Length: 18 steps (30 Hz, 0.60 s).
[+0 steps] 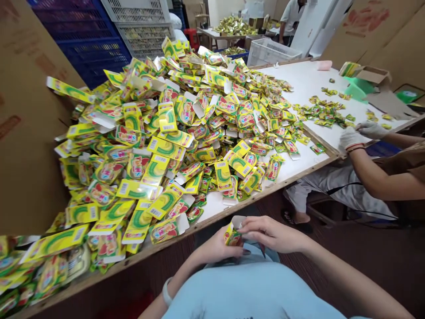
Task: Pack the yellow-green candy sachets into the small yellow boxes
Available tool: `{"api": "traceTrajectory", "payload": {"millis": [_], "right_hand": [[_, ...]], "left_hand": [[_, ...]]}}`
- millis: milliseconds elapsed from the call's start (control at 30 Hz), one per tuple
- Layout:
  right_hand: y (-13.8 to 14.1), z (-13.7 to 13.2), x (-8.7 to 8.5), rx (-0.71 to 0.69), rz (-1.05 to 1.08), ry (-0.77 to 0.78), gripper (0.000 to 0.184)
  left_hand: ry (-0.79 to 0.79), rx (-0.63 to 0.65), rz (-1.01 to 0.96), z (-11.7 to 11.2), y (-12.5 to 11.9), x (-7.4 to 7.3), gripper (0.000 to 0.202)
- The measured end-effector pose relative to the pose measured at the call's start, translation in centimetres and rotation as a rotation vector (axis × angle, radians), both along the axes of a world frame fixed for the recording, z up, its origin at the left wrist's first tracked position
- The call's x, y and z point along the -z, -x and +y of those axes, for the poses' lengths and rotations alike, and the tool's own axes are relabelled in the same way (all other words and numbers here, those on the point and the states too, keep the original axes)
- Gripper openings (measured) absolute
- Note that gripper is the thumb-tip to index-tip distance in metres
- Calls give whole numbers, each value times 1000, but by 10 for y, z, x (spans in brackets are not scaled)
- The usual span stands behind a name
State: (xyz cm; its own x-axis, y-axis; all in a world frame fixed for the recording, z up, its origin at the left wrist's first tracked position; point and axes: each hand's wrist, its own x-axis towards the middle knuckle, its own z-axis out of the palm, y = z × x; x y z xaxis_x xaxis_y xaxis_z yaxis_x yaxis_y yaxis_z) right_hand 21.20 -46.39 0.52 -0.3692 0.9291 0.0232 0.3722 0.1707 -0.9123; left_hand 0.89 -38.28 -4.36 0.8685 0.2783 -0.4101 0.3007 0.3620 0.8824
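Observation:
In front of my body, just past the table's edge, my left hand [217, 247] is closed around a small yellow and green carton [231, 235] with its white end flap up. My right hand [265, 232] reaches in from the right, its fingers together at the carton's opening; whether they pinch a flap or something inside is hidden. Beyond both hands a large heap of similar yellow cartons [166, 159] covers the table, many with flaps raised. Small green and red sachets [195, 213] lie among the cartons near the front edge.
A wooden rim [212, 217] borders the white table [299, 79]. To the right, a seated co-worker's gloved hands [353, 137] are beside loose sachets [325, 113]. A cardboard sheet [29, 124] stands at left. Crates [139, 26] are stacked behind; another person [290, 20] stands farther back.

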Motion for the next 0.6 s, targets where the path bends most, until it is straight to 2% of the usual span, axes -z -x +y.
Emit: {"api": "traceTrajectory", "payload": {"millis": [200,300,367,467,500,567,600], "right_hand": [[5,-2,24,200,132,54,26],[-17,-4,27,284,69,16,26],[-53,-3,18,470,-69,-127,26],[-125,13,-2,938,-508,-458,27],[-144,23,-7,1085,-697,-483,33],[-158,50,-9,1219,-930,-477,49],[-150,66,-5,1187,-959,-495,50]], "left_hand": [[-126,7,-8,-1,-20,0,95],[-164,-18,-69,1,-29,-1,97],[-389,-126,-100,11,-29,-1,78],[-978,-380,71,41,-22,6,45],[-1170,-439,177,52,-19,11,41],[-1451,-433,391,73,-13,23,45],[-1540,-397,478,82,-12,30,47]]}}
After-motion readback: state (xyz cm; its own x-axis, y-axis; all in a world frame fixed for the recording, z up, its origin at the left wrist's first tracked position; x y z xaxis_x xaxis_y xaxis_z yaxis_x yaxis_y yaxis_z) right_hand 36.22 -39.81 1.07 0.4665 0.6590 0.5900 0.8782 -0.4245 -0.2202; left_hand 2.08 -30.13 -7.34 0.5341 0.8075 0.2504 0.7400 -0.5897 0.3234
